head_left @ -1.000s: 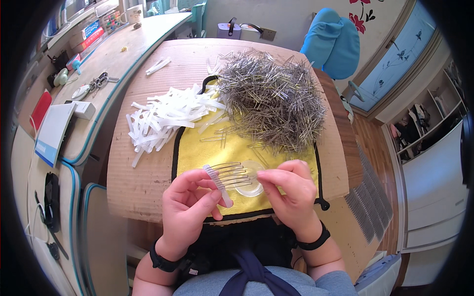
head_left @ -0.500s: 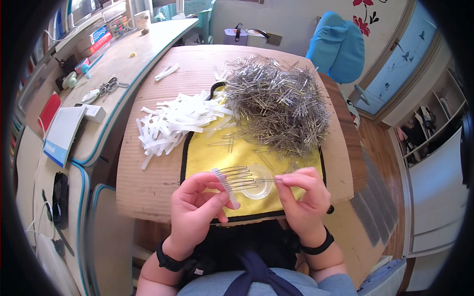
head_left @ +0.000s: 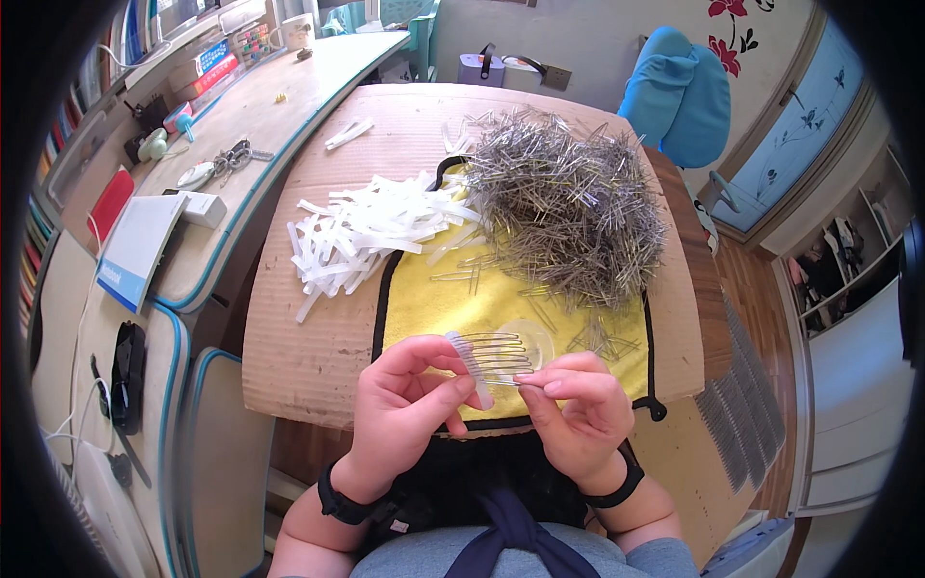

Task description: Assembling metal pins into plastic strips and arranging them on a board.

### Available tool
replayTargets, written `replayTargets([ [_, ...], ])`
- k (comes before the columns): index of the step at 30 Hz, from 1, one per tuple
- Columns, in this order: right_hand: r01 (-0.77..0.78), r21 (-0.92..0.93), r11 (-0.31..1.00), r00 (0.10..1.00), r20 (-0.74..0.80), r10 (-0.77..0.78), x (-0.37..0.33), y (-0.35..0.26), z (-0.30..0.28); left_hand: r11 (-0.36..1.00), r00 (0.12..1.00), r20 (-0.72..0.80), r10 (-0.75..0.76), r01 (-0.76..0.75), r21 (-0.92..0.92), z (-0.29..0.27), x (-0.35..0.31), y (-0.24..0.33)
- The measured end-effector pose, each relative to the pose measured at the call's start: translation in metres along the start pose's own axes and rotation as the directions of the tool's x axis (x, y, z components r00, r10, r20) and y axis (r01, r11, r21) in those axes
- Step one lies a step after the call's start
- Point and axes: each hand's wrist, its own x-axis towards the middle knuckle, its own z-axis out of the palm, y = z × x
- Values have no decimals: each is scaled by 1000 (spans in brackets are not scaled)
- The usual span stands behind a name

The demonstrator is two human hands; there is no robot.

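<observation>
Between its thumb and fingers, my left hand (head_left: 409, 409) holds a whitish plastic strip (head_left: 464, 358). Several U-shaped wire pins (head_left: 496, 349) stick out of the strip to the right, like comb teeth. My right hand (head_left: 581, 409) pinches another wire pin (head_left: 511, 380) by its right end; its other end meets the lower part of the strip. Whether it has entered the strip I cannot tell. A clear round dish (head_left: 530, 337) sits on the yellow cloth (head_left: 424, 308) just behind both hands, partly hidden by the pins.
A heap of loose wire pins (head_left: 573, 207) covers the cloth's far right. Left of it lies a pile of white plastic strips (head_left: 361, 236). The cardboard sheet (head_left: 279, 376) lies under everything. A desk (head_left: 231, 183) with keys and boxes stands left; a blue-covered chair (head_left: 679, 101) stands far right.
My right hand has brought its pin left and down, from apart to touching the strip's lower part. The strip in my left hand has shifted slightly right in view, as has the whole scene.
</observation>
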Motion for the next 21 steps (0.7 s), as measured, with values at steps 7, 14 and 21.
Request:
replayTargets([
  [7,-44,7,999,999,-1,44,-1,-1,0,1000,1000,12,-1,1,11,0,-1,1],
  [14,-146,12,989,988,44,145,3,-6,-5,999,1000,13,-9,9,35,1,0,-1],
  [21,-269,8,963,956,121,266,5,-13,-10,991,998,4,-68,67,116,3,1,3],
])
